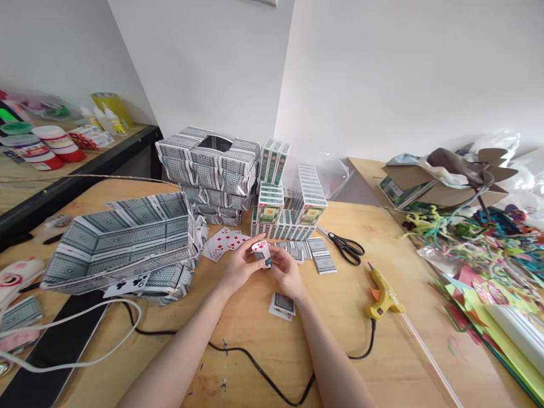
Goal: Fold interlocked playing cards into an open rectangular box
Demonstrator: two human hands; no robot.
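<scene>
Between my two hands, above the middle of the table, a playing card (260,247) with red diamonds is held, its upper end curved. My left hand (243,262) has its fingers closed on the card's left side. From the other side, the fingers of my right hand (287,265) grip it too. Fanned red-suit cards (221,242) lie just beyond my left hand. Face-down cards (322,256) are spread past my right hand, and a small pile of cards (282,306) rests by my right wrist.
Boxes made of folded cards (204,170) are stacked at the back, beside card packs (272,209). An open card-built tray (123,238) leans at left. Scissors (346,249) and a yellow glue gun (382,297) lie at right. A black cable (255,362) crosses under my forearms.
</scene>
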